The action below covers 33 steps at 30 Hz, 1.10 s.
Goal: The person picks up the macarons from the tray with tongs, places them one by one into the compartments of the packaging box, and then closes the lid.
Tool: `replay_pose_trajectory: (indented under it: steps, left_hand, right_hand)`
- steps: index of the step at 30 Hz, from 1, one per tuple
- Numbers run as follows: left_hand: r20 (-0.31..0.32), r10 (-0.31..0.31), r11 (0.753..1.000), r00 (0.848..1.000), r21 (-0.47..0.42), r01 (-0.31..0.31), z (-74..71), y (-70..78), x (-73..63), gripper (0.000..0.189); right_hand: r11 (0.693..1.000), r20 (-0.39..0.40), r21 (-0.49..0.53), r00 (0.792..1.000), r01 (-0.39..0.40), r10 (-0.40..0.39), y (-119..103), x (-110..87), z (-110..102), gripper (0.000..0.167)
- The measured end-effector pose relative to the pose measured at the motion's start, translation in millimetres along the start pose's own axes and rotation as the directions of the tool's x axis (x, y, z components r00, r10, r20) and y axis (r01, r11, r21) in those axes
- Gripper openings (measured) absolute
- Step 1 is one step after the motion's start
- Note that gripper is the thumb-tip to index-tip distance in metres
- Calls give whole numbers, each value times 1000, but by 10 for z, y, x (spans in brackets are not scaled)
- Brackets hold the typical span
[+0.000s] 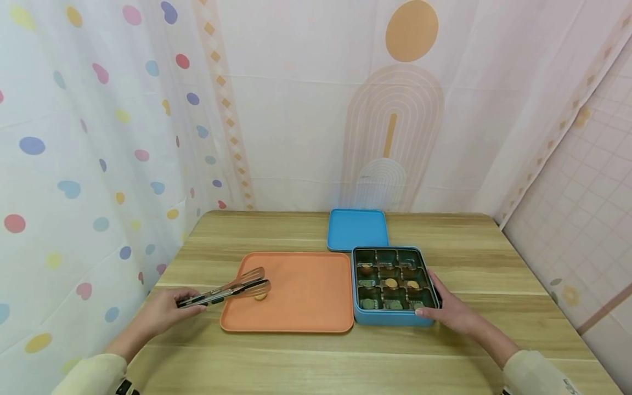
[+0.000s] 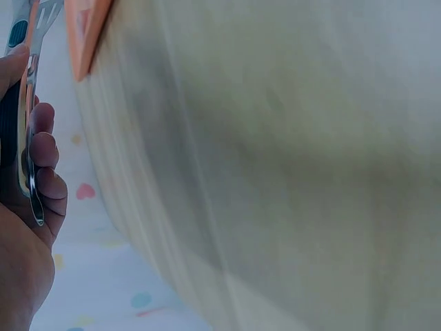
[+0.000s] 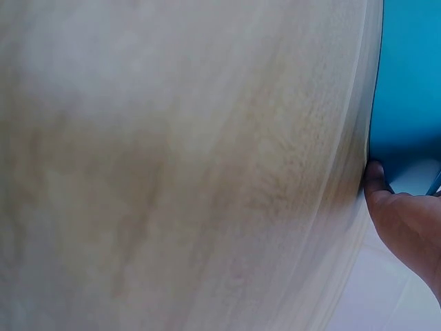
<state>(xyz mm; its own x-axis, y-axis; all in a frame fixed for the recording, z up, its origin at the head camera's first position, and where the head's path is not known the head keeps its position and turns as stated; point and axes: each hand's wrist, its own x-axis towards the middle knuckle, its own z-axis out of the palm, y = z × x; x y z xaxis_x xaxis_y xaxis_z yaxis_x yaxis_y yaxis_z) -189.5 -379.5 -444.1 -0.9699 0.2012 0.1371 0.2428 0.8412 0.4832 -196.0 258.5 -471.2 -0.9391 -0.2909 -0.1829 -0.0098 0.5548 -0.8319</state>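
My left hand [image 1: 170,310] holds a pair of tongs [image 1: 217,293] by the handles, their slotted heads reaching over the left part of an orange tray [image 1: 311,318]. Below the tongs' tips lies a small round yellowish biscuit [image 1: 260,297], partly covered by them. At the right front corner of a square blue box [image 1: 392,318], my right hand [image 1: 451,311] grips the side, thumb at the front. Inside the box sits a dark divided insert [image 1: 377,274] with several compartments. Round orange-yellow biscuits [image 1: 391,283] lie in its middle row, and greenish round pieces [image 1: 393,304] in the front row.
A blue lid [image 1: 357,229] lies flat behind the box and tray. The tray's right edge stands against the box. All rest on a wooden table [image 1: 296,362], with a patterned curtain [image 1: 296,109] behind it and at the left.
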Motion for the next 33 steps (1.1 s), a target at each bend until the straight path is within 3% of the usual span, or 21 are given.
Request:
replay_pose_trajectory:
  steps: [6, 16, 25, 33]
  left_hand:
    - [-23, 30, 999, 999, 14, -30, 16, -81, -73, 23]
    - [15, 19, 1000, 1000, 13, -19, 69, -100, -116, 22]
    - [-35, 32, 1000, 999, 0, -32, 124, -124, -137, 13]
    - [-41, 29, 1000, 999, 7, -29, 143, -133, -123, 13]
  right_hand:
    - [1000, 1, 24, 1000, -7, 7, -6, -2, -1, 109]
    - [1000, -9, 7, 1000, -12, 12, -8, -3, 2, 109]
    - [1000, -2, 6, 1000, -10, 10, -20, -6, -7, 108]
    - [1000, -3, 3, 1000, -3, 3, -23, -14, 1, 108]
